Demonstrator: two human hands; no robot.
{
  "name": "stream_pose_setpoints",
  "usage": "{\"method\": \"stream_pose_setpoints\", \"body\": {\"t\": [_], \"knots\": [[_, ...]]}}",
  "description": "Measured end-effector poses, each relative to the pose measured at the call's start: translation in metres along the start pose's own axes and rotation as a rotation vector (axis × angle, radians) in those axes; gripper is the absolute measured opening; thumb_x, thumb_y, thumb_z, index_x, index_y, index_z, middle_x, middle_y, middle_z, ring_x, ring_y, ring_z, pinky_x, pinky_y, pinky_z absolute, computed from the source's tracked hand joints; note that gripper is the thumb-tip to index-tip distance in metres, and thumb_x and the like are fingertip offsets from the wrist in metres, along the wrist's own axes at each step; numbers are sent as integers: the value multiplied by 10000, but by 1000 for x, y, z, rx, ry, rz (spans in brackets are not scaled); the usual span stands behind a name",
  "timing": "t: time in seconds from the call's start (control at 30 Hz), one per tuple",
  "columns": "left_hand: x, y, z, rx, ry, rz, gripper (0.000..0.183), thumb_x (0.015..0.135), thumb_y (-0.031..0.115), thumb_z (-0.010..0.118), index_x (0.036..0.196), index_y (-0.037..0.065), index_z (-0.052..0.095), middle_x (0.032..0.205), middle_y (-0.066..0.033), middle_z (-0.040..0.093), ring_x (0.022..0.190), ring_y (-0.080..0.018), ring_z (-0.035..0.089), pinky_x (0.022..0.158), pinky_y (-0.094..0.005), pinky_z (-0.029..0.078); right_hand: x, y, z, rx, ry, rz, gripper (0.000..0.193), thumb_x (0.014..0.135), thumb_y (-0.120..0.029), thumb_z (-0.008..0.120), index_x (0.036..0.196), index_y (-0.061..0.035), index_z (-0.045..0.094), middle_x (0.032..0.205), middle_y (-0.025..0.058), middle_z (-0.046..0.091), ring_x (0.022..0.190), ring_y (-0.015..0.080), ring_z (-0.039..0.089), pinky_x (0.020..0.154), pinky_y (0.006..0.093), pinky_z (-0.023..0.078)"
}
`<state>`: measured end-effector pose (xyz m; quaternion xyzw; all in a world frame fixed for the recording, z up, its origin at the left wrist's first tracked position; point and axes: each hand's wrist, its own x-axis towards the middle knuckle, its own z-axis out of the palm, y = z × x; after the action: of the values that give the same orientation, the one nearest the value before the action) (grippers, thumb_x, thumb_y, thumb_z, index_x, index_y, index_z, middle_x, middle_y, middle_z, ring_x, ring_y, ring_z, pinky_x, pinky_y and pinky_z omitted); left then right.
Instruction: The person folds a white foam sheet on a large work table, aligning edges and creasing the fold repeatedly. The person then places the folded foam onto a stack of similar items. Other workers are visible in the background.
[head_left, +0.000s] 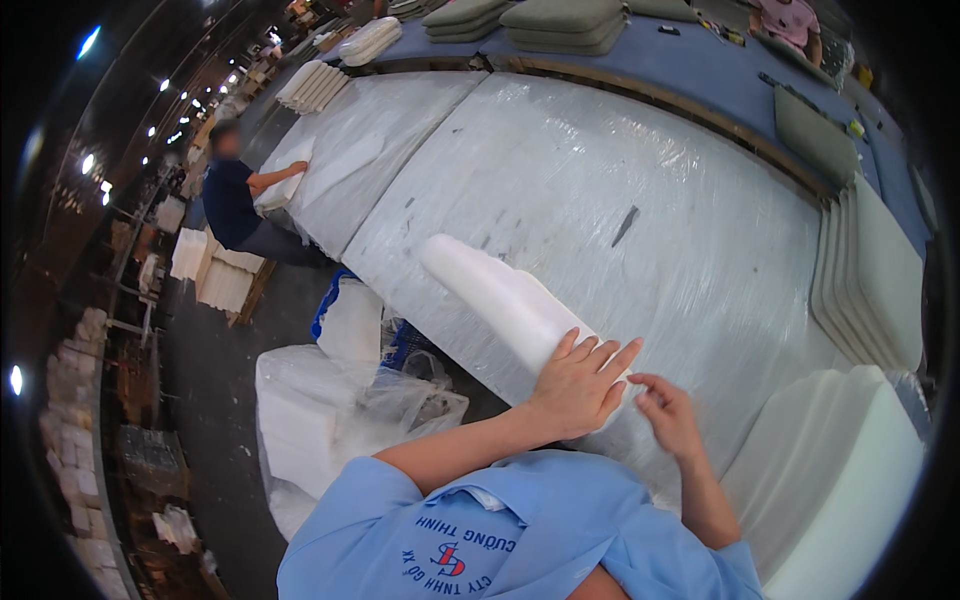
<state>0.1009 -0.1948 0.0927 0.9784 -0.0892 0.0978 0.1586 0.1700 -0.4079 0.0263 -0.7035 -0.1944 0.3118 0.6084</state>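
A long white padded piece (500, 300), which looks like soft foam or wadding, lies aslant on the plastic-covered table before me. My left hand (580, 390) rests on its near end, fingers stretched and spread, palm down. Just right of it, my right hand (668, 412) is curled with thumb and index finger close together at the piece's near edge. Whatever lies between those fingertips is too small to make out. Part of the near end is hidden beneath my left hand.
Thick white foam slabs (830, 480) stand at my right, with upright pale cushions (870, 275) beyond. Grey-green cushions (565, 25) are stacked on a blue table (670, 60). Bagged white pieces (310, 410) sit at left. A co-worker (235, 195) handles white sheets; another person (790, 25) is far right.
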Motion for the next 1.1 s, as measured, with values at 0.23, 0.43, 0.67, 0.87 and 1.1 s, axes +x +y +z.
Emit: {"method": "stream_pose_setpoints", "body": {"t": [0.23, 0.43, 0.67, 0.87, 1.1], "knots": [[27, -49, -24, -419, 328, 73, 508, 1001, 172, 538, 1497, 63, 527, 1397, -181, 630, 1334, -424, 538, 1202, -599, 272, -6, -17, 41, -117, 317, -74, 468, 850, -204, 881, 1222, 23, 711, 729, -29, 517, 640, 70, 416, 577, 255, 385], [8, -175, -42, -49, 297, -171, 398, 996, 174, 554, 1371, 82, 651, 1129, -134, 752, 1288, -403, 584, 1215, -618, 251, 15, -42, 31, -284, 283, -54, 251, 964, -206, 733, 1074, 20, 732, 678, -8, 519, 630, 87, 453, 584, 281, 412], [1, -182, -39, -82, 289, -38, 467, 985, 217, 556, 1424, 68, 618, 996, -110, 761, 1196, -374, 628, 1204, -601, 270, 147, -101, 85, -473, 8, -129, 337, 1070, -267, 554, 936, 27, 651, 792, 161, 654, 738, 218, 613, 705, 398, 489], [-15, -186, -39, -111, 307, -30, 535, 985, 225, 535, 1491, 54, 560, 1183, -131, 736, 1239, -382, 610, 1209, -586, 261, 180, -45, 118, -674, -201, -26, 414, 1085, -325, 526, 902, 31, 627, 830, 218, 659, 810, 268, 650, 765, 450, 499], [-36, -201, -30, -193, 472, 68, 616, 1011, 255, 494, 1560, -14, 415, 1573, -287, 462, 1463, -429, 453, 1246, -575, 181, 220, -92, 136, -362, -116, -70, 394, 1081, -336, 537, 961, 16, 665, 844, 198, 661, 768, 277, 577, 757, 403, 501]]}}
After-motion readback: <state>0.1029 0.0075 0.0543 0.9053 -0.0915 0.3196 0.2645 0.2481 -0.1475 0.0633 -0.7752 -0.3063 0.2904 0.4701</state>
